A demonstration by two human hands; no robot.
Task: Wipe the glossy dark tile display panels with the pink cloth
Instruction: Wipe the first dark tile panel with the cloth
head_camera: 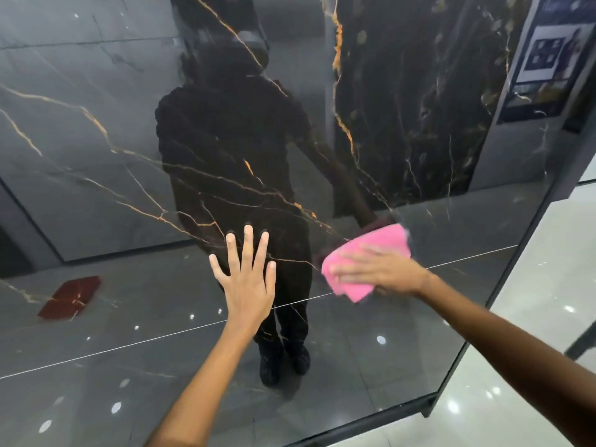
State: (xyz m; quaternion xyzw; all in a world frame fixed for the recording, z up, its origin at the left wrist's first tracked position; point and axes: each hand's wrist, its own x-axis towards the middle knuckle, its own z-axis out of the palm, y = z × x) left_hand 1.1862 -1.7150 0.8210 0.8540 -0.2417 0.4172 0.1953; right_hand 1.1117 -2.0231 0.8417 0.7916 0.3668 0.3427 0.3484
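i am looking down at a large glossy dark tile panel (129, 124), black with thin gold and white veins, standing upright in front of me. my left hand (246, 279) lies flat against the panel near its middle, fingers straight and spread, gripping nothing. my right hand (380, 269) presses the pink cloth (371, 250) against the panel, just to the right of the left hand and closer to the panel's right edge; the fingers lie fairly flat across the cloth with the tips bent slightly into it. the cloth is folded and bunched, and it sticks out above and below the hand. the two hands are near each other but apart. the shiny surface mirrors a dark figure of a person, both arms, and the cloth. a dark red rectangle (69, 296) shows toward the panel's left edge, and i cannot tell whether it is a reflection. a dark frame (503, 285) runs along the panel's right edge, and beyond it is a pale polished floor (532, 398).
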